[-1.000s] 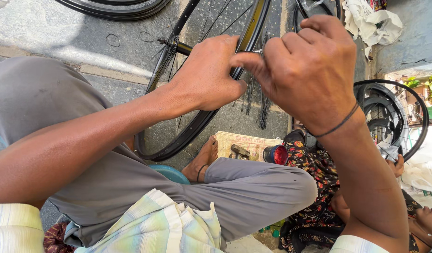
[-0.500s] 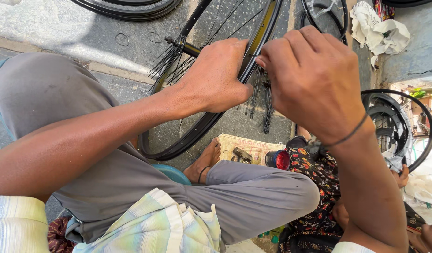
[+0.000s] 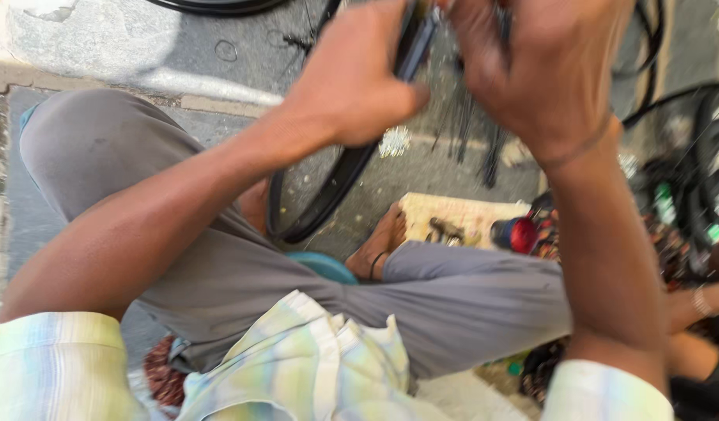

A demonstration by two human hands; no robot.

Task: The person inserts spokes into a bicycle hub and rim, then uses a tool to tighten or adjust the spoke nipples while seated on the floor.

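Observation:
My left hand grips the black rim of a bicycle wheel that stands upright between my crossed legs. My right hand is closed on the same rim near the top edge of the view, close beside the left hand. Thin dark spokes hang loose below the hands. The upper part of the wheel is out of view, and the picture is blurred by motion.
I sit cross-legged on grey pavement, bare foot by a flat wooden board with small metal parts. A red object and dark tyres and wheels lie to the right. Another person's arm shows at the right edge.
Both hands and the rim have shifted up toward the top of the view, and the view has dipped down toward my lap. The picture has become blurred.

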